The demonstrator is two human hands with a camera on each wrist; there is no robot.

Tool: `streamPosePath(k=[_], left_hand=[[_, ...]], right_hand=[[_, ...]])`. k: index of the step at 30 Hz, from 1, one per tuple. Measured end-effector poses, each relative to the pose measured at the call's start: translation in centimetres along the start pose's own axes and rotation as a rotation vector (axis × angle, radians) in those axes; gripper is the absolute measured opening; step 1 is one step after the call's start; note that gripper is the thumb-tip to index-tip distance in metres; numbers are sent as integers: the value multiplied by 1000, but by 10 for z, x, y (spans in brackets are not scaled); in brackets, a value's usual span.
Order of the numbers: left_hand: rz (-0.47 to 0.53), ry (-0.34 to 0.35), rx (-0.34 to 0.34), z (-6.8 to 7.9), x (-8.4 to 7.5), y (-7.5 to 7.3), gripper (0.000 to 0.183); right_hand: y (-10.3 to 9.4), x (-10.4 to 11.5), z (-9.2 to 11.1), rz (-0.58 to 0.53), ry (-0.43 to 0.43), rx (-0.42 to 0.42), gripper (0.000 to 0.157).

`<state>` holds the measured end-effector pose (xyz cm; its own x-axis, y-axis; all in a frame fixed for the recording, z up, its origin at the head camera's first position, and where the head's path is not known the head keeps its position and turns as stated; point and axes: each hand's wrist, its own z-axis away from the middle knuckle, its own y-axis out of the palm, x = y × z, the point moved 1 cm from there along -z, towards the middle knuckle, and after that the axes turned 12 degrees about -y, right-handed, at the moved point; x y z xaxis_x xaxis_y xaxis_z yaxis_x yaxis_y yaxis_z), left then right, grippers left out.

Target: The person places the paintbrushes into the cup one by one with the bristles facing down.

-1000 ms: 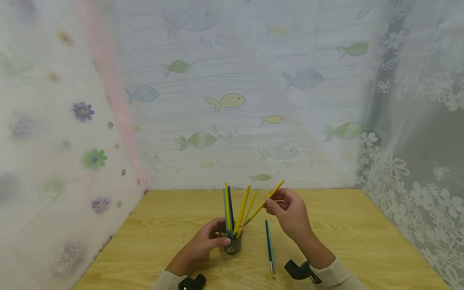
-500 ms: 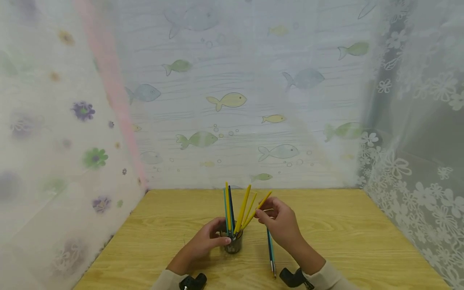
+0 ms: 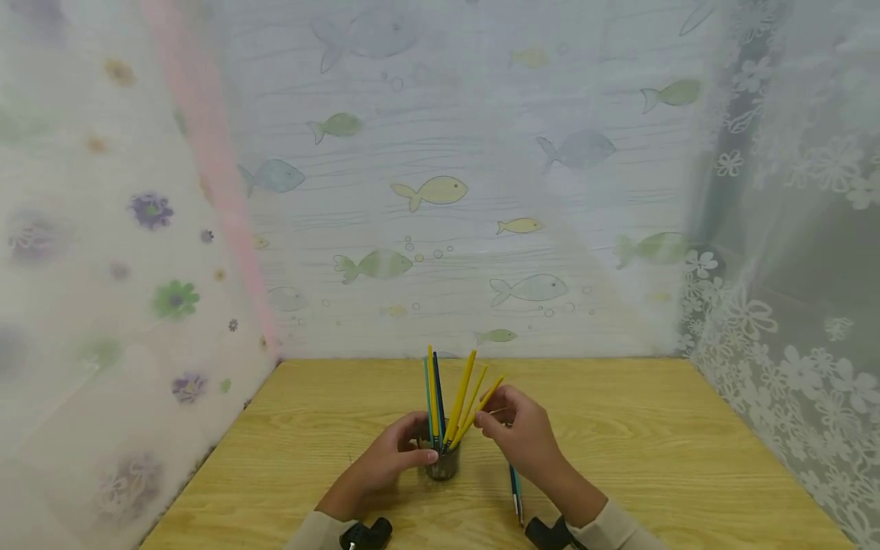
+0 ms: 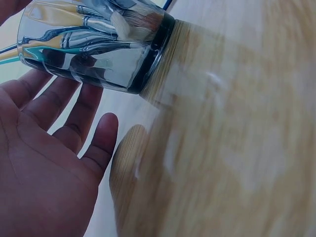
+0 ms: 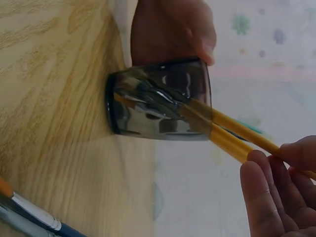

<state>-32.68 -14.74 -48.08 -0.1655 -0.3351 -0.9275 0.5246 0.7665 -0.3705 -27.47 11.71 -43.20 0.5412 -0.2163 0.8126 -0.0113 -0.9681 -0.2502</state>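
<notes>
A smoky, see-through glass stands upright on the table, with several yellow, teal and dark blue paintbrushes in it, bristles down. My left hand holds the glass from the left, thumb at the near side. In the left wrist view, fingers lie along the glass wall and bristles show through it. Over the right side of the rim, my right hand pinches a yellow paintbrush near its upper end. That brush slants down into the glass, as the right wrist view also shows.
Two paintbrushes, one dark blue and one teal, lie on the wooden table below my right hand, partly covered by it. Sheer curtains with fish and flowers hang around the table's back and sides.
My right hand has moved left and down, lowering the yellow paintbrush into the glass. It now covers part of the brushes on the table. The left hand stays on the glass.
</notes>
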Motion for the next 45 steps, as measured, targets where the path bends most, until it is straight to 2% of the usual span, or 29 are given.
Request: streamPosePath(k=[17,22,27,30,40,45], left_hand=[[-7,-1,-15,0,0,-1,51],[-24,12,-15,1,1,-1,51],[-39,7,-31,1,2,-2,50],[-47,0,-52,0,1,-2,50],[-43,2,-103,1,3,-5,51],[-51,-13,-130,0,5,-7,48]], right_hand=[[1,-1,1,68,-12,29,16],[-7,0,-2,73,-5,-10,17],[-19,2,-6,22,1,-57,28],[-25,3,-8,-6,2,-83,29],[-38,-2,-14,19,2,-108,28],[-43,-4,-16,50,50,-102,26]])
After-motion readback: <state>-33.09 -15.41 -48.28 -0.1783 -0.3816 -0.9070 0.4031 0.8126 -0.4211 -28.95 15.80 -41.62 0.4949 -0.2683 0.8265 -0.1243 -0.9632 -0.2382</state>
